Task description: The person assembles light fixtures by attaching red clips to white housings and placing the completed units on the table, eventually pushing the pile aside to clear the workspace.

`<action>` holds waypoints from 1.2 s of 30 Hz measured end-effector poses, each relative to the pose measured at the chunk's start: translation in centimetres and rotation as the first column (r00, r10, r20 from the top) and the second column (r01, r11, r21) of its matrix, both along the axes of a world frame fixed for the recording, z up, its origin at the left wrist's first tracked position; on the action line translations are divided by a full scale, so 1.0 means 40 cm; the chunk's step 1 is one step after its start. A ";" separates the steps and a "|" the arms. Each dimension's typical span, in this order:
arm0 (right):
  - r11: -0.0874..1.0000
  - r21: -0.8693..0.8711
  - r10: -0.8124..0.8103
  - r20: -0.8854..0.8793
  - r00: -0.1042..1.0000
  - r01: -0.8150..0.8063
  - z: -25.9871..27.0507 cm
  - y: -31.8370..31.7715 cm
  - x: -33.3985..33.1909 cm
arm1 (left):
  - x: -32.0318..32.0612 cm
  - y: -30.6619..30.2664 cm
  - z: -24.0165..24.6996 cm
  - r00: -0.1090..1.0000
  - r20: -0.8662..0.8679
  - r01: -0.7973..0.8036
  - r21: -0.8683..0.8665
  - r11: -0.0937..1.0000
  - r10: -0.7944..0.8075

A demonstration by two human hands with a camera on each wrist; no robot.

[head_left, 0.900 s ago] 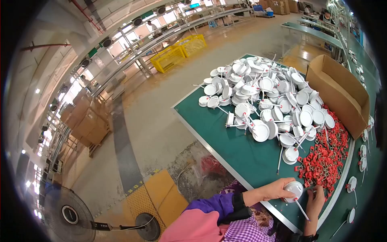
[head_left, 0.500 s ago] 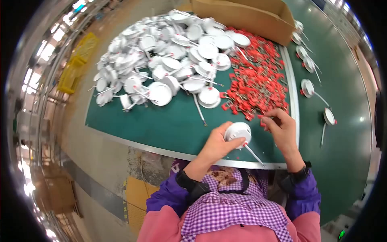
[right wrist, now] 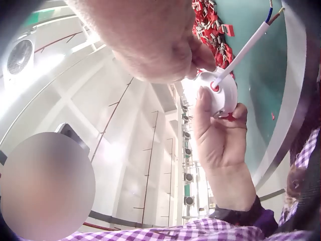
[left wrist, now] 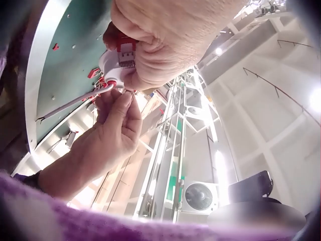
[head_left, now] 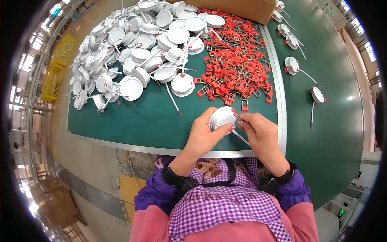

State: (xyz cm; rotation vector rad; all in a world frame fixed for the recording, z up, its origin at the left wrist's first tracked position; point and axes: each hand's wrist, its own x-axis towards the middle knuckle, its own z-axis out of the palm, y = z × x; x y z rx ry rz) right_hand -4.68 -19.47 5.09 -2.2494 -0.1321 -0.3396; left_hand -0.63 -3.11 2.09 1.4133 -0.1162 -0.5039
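My left hand (head_left: pixel 200 135) grips a round white downlight (head_left: pixel 220 117) near the table's front edge, thumb across its back. A white cable (head_left: pixel 241 138) leaves the downlight through a red grommet and ends in bare-tipped wires. At the downlight's right rim, my right hand (head_left: pixel 262 135) pinches a small red clip (head_left: pixel 235 112), its metal part mostly hidden by the fingers. Another red clip (left wrist: pixel 126 46) with a spring sits on the downlight's side beside my left fingers in the left wrist view.
A heap of white downlights (head_left: pixel 155 44) lies at the back left. Right of it spreads a pile of red clips (head_left: pixel 238 60), before a cardboard box (head_left: pixel 250 9). Past the metal edging (head_left: pixel 278 84), several downlights (head_left: pixel 292 65) lie in a row on a green surface.
The head view has swung toward the hands. My right hand has come from the clip pile with a red clip to the downlight, which stays in my left hand.
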 end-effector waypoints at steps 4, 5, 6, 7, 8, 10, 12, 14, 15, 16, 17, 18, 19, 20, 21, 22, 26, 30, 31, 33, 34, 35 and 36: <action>0.994 -0.112 0.006 0.066 0.998 0.002 -0.010 0.005 -0.011 | -0.010 -0.007 0.008 0.998 0.057 0.016 0.079 0.997 -0.020; 0.994 -0.111 0.004 0.065 0.998 0.003 -0.011 0.006 -0.013 | -0.012 -0.008 0.010 0.996 0.081 0.023 0.111 0.994 -0.032; 0.991 -0.134 0.001 0.070 0.998 0.009 -0.011 0.007 -0.015 | -0.013 -0.010 0.012 0.996 0.080 0.024 0.112 0.993 -0.033; 0.987 -0.157 -0.003 0.075 0.997 0.015 -0.011 0.008 -0.018 | -0.014 -0.012 0.014 0.991 0.124 0.024 0.139 0.990 -0.041; 0.988 -0.156 -0.006 0.071 0.997 0.017 -0.008 0.009 -0.020 | -0.014 -0.013 0.016 0.985 0.165 0.023 0.167 0.986 -0.051; 0.985 -0.171 -0.018 0.051 0.999 0.026 -0.004 0.010 -0.018 | -0.013 -0.015 0.014 0.975 0.216 0.014 0.189 0.982 -0.055; 0.985 -0.166 -0.035 0.053 0.998 0.044 -0.001 0.013 -0.016 | -0.009 -0.016 0.013 0.961 0.269 0.000 0.211 0.977 -0.058; 0.985 -0.160 -0.052 0.052 0.997 0.060 -0.004 0.013 -0.019 | -0.008 -0.014 0.014 0.937 0.341 0.005 0.224 0.975 -0.083; 0.993 -0.106 -0.047 0.062 0.997 0.053 -0.008 0.011 -0.020 | -0.008 -0.012 0.016 0.937 0.339 0.004 0.226 0.974 -0.083; 0.998 -0.049 -0.038 0.076 0.996 0.042 -0.011 0.010 -0.017 | -0.006 -0.010 0.018 0.941 0.324 0.026 0.210 0.977 -0.094; 0.999 -0.043 -0.029 0.077 0.997 0.033 -0.012 0.009 -0.017 | -0.006 -0.006 0.021 0.946 0.307 0.043 0.197 0.979 -0.104; 0.999 -0.037 -0.022 0.074 0.997 0.025 -0.012 0.008 -0.021 | -0.008 -0.003 0.024 0.947 0.307 0.034 0.205 0.978 -0.097; 0.999 -0.030 -0.016 0.073 0.997 0.018 -0.012 0.007 -0.021 | -0.009 -0.003 0.027 0.968 0.227 0.066 0.163 0.984 -0.103; 1.000 -0.021 -0.011 0.073 0.997 0.012 -0.008 0.002 -0.020 | -0.011 -0.003 0.029 0.983 0.144 0.097 0.117 0.988 -0.114; 0.997 0.064 -0.044 -0.028 0.999 0.046 -0.001 -0.006 -0.019 | -0.010 -0.003 0.021 0.975 0.180 0.114 0.086 0.990 -0.128; 0.986 0.141 -0.067 -0.130 0.989 0.086 0.007 -0.015 -0.016 | -0.012 -0.005 0.019 0.975 0.184 0.107 0.087 0.990 -0.122; 0.872 0.466 0.060 -0.410 0.910 0.152 0.043 -0.037 -0.030 | -0.018 -0.010 0.024 0.976 0.121 0.183 -0.012 0.983 -0.180; 0.880 0.441 0.031 -0.420 0.907 0.174 0.025 -0.053 -0.043 | -0.021 -0.022 0.021 0.965 0.100 0.243 0.002 0.970 -0.242; 0.879 0.442 0.029 -0.423 0.906 0.179 0.022 -0.058 -0.048 | -0.027 -0.023 0.017 0.963 0.087 0.256 0.020 0.967 -0.257; 0.878 0.446 0.070 -0.480 0.874 0.174 0.019 -0.071 -0.045 | -0.038 -0.031 0.012 0.964 0.041 0.264 -0.030 0.964 -0.263; 0.877 0.446 0.066 -0.480 0.875 0.179 0.019 -0.081 -0.044 | -0.042 -0.034 0.008 0.962 -0.008 0.272 -0.082 0.959 -0.274; 0.866 0.465 0.102 -0.524 0.846 0.184 0.021 -0.093 -0.043 | -0.037 -0.034 0.001 0.946 -0.017 0.322 -0.023 0.946 -0.323; 0.855 0.483 0.138 -0.563 0.815 0.189 0.021 -0.108 -0.043 | -0.030 -0.034 0.005 0.944 -0.018 0.328 -0.025 0.944 -0.328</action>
